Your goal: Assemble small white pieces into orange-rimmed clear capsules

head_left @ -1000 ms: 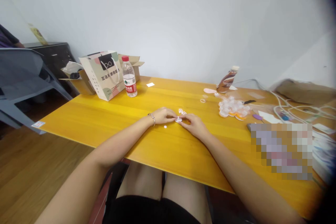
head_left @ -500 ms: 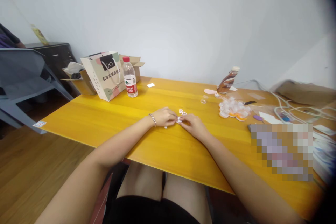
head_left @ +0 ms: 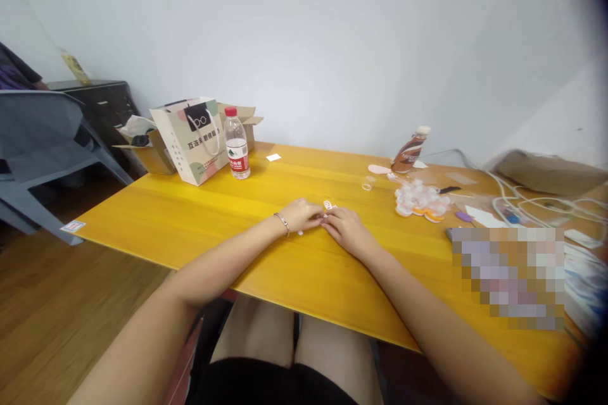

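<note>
My left hand (head_left: 300, 215), with a silver bracelet at its wrist, and my right hand (head_left: 351, 232) meet fingertip to fingertip low over the yellow tabletop (head_left: 266, 250). Both are closed on a small white piece (head_left: 325, 217), mostly covered by the fingers; its kind does not show. Just beyond the fingertips lies a white openwork piece (head_left: 329, 205), partly behind my right hand. A small whitish disc (head_left: 300, 233) rests on the table below my left hand.
At the back left stand a paper bag (head_left: 194, 145), a red-capped water bottle (head_left: 237, 145) and a cardboard box (head_left: 244, 119). To the right are a brown drink bottle (head_left: 409, 150), a clear flower-shaped container (head_left: 420, 199), a pink paddle-shaped piece (head_left: 380, 169) and white cables (head_left: 503, 186).
My right fingers have come down over the small white piece, so less of it shows. Both hands stay at the same place on the table; the view has shifted slightly.
</note>
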A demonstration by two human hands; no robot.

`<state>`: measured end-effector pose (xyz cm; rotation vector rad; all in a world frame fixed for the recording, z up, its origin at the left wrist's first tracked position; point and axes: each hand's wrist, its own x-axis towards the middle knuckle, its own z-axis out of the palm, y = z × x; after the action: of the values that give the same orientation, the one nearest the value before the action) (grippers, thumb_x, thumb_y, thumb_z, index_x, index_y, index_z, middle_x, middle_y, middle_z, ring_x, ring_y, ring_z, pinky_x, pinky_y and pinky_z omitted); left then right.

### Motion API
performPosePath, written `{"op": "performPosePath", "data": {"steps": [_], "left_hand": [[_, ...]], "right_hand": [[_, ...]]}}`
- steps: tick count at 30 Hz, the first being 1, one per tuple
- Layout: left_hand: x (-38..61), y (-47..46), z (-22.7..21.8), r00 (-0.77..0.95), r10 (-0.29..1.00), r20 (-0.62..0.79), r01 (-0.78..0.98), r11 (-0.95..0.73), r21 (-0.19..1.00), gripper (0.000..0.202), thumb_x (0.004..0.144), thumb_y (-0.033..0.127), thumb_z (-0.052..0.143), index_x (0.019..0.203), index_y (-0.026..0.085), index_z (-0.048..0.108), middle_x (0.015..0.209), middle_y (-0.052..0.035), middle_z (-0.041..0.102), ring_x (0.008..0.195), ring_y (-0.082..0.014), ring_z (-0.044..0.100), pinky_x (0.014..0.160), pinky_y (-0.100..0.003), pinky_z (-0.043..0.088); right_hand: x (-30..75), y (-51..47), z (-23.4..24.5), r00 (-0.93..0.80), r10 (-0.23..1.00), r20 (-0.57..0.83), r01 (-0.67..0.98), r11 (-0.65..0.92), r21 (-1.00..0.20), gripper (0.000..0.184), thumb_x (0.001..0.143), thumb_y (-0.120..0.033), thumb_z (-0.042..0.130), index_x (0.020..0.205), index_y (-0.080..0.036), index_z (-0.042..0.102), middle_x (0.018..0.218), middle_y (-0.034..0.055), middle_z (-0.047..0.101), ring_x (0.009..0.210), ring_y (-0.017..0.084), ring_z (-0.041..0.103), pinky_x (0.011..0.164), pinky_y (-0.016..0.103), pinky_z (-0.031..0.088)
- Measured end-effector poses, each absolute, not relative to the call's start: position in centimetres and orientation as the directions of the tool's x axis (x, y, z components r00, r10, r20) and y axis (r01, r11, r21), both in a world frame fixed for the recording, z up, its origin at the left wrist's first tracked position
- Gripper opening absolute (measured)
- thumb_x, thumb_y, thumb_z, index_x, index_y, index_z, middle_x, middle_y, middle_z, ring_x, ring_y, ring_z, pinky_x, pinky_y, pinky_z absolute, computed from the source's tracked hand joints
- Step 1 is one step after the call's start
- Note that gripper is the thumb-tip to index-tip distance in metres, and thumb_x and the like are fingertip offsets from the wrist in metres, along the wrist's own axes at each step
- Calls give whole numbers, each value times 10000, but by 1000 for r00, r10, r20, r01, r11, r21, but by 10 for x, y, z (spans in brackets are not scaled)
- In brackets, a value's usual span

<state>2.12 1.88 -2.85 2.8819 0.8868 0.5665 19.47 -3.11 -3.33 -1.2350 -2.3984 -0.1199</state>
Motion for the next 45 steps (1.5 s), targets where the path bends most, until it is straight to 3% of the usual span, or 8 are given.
{"op": "performPosePath", "data": {"steps": [3, 10, 14, 19, 24, 28, 34, 45], "left_hand": [[25, 18, -29, 696, 640, 325, 562, -768, 307, 191, 797, 332, 471, 847, 191, 589, 830, -14, 645, 752, -121, 577, 688, -216, 416], [28, 13, -27, 663, 658, 358, 589, -753, 292, 155, 789, 286, 484, 794, 180, 598, 840, -28, 620, 760, -133, 566, 708, -237, 422], [27, 7, -22, 628, 605, 490, 540, -792, 286, 173, 814, 294, 457, 848, 181, 583, 887, -45, 605, 835, -141, 564, 764, -256, 415], [30, 0, -16, 603, 551, 577, 446, -832, 328, 186, 834, 290, 429, 869, 175, 571, 915, -57, 593, 870, -138, 556, 796, -266, 411], [30, -2, -15, 541, 568, 620, 379, -823, 424, 226, 826, 275, 444, 1009, 176, 533, 997, -76, 548, 946, -153, 521, 845, -293, 411], [35, 2, -27, 694, 566, 445, 367, -810, 458, 272, 743, 330, 573, 954, 160, 558, 965, -70, 550, 892, -156, 530, 830, -289, 422], [49, 5, -39, 747, 608, 268, 426, -748, 509, 150, 746, 270, 571, 815, 138, 578, 852, -42, 575, 722, -102, 539, 689, -205, 438], [38, 4, -32, 845, 441, 304, 441, -895, 70, 220, 818, 272, 425, 819, 180, 625, 836, -50, 627, 758, -120, 561, 677, -200, 395]], "right_hand": [[195, -30, -35, -503, 756, 419, 794, 595, -121, 202, 838, -276, 421, 825, -218, 615, 966, 86, 605, 923, 219, 532, 786, 387, 411], [199, -29, -38, -412, 755, 510, 758, 595, -269, 156, 796, -318, 490, 800, -227, 617, 991, 84, 579, 954, 224, 520, 825, 415, 410], [199, -27, -35, -195, 810, 554, 628, 537, -564, 183, 763, -369, 525, 825, -223, 617, 894, 74, 589, 849, 194, 560, 786, 384, 448], [195, -26, -32, -147, 931, 335, 188, 358, -914, 255, 712, -424, 566, 843, -205, 567, 846, 48, 649, 792, 165, 614, 770, 343, 478], [201, -23, -30, 8, 951, 310, 72, 309, -948, 278, 654, -406, 636, 823, -194, 576, 882, 52, 656, 793, 161, 613, 751, 322, 483], [209, -17, -32, 172, 936, 308, 46, 304, -951, 273, 648, -392, 644, 819, -190, 578, 857, 37, 654, 742, 143, 615, 723, 302, 487], [207, -14, -34, 137, 958, 253, 44, 249, -968, 282, 620, -392, 664, 801, -194, 578, 841, 37, 655, 724, 148, 618, 686, 292, 497], [205, -18, -35, -6, 972, 235, 113, 234, -966, 304, 612, -315, 677, 871, -199, 568, 858, 47, 655, 786, 155, 607, 763, 318, 467]]}}
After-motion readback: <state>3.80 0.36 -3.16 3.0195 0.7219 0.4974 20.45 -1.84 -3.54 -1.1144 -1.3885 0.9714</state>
